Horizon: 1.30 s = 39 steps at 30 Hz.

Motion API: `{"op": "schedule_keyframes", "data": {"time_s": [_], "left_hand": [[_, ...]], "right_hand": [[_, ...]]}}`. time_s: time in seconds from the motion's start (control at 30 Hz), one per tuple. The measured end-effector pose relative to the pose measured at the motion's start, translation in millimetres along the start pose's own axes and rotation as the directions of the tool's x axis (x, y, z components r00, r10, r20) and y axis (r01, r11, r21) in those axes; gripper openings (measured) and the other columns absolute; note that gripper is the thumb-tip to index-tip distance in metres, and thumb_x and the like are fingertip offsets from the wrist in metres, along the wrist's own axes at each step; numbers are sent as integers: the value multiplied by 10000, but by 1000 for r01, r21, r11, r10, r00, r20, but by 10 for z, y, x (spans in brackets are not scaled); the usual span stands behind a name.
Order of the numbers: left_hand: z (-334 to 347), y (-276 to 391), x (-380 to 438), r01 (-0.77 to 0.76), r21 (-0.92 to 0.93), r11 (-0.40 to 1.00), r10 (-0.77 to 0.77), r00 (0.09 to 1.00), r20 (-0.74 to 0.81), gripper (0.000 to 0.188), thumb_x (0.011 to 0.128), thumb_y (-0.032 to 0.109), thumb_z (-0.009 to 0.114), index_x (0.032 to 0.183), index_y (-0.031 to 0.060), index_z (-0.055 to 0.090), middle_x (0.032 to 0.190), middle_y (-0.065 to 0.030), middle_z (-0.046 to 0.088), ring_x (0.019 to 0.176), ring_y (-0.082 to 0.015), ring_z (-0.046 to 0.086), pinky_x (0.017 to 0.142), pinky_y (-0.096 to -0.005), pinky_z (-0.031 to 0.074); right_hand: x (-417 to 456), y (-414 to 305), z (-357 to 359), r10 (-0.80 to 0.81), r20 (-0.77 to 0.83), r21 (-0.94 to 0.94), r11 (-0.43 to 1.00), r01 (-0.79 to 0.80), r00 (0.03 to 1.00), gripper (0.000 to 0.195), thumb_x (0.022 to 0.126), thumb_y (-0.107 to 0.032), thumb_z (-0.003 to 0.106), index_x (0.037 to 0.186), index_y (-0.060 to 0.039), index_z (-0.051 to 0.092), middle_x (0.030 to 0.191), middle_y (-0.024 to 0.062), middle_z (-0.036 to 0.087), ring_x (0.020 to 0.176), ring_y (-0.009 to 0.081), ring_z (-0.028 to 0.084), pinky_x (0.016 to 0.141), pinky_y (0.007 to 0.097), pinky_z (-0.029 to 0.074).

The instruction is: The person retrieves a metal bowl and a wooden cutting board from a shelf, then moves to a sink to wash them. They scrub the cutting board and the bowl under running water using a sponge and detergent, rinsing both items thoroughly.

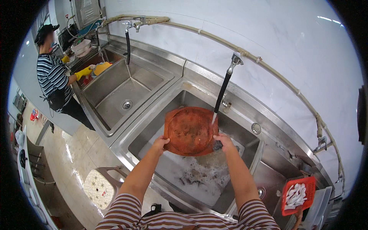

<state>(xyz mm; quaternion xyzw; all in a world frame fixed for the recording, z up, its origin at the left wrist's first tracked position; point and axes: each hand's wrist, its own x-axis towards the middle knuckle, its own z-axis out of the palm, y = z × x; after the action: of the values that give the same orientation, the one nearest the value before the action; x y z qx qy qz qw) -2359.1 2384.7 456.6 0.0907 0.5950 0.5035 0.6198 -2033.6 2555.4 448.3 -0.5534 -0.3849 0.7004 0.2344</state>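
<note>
My left hand (161,143) grips the left edge of a reddish-brown tray (191,130), which looks wooden and has a round recess and dark stains. My right hand (225,141) holds its right edge. The tray is over a stainless steel sink basin (244,161) with foamy, dirty water (198,175) in it. From a black hose (222,92) on a wall tap (236,59), water runs down by the tray's upper right side. A dark mesh-like scourer (217,145) shows beside my right fingers; whether I hold it too is unclear.
Left of my basin is another sink (126,86). A co-worker (54,72) in yellow gloves handles a yellow item (102,68) there. At lower right, another person's hand (298,216) touches a red basket (309,191) of white spoons (296,196). A stool (99,188) stands left; a strainer (256,128) lies on the ledge.
</note>
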Motion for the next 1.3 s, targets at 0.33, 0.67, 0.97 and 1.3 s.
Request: {"op": "schedule_keyframes", "data": {"time_s": [0.33, 0.67, 0.97, 1.3], "left_hand": [[647, -246, 99, 227, 24, 974, -228, 966, 121, 487, 718, 273, 784, 1119, 77, 591, 1055, -107, 626, 895, -256, 611, 711, -440, 533], [545, 597, -795, 65, 160, 985, -63, 998, -20, 217, 754, 76, 655, 951, 1, 607, 920, -142, 623, 773, -285, 614, 560, -416, 526], [286, 1614, -1033, -385, 496, 778, 519, 839, -163, 296, 638, 190, 672, 795, -60, 647, 665, -143, 627, 547, -257, 630, 445, -368, 491], [-542, 1319, 0, -357, -383, 852, 243, 917, -315, 384, 893, 151, 557, 1229, -16, 475, 1184, -159, 523, 1028, -306, 527, 904, -416, 452]], "right_hand": [[-360, -1124, -203, -57, 91, -61, 996, 62, 994, 238, 691, -133, 734, 873, -4, 653, 850, 94, 642, 806, 243, 607, 733, 360, 466], [-1385, 123, -128, 384, -68, 139, 918, -372, 921, 301, 677, -200, 751, 935, -138, 609, 982, 29, 578, 900, 198, 496, 643, 360, 407], [-768, 871, 461, 148, 90, 263, 950, -167, 985, 305, 878, -78, 568, 1166, -5, 500, 970, 140, 628, 813, 284, 651, 629, 425, 533], [-1454, 1083, 625, 285, -115, 395, 892, -220, 952, 428, 715, -85, 719, 1122, -53, 589, 912, 79, 635, 861, 180, 610, 708, 342, 485]]}}
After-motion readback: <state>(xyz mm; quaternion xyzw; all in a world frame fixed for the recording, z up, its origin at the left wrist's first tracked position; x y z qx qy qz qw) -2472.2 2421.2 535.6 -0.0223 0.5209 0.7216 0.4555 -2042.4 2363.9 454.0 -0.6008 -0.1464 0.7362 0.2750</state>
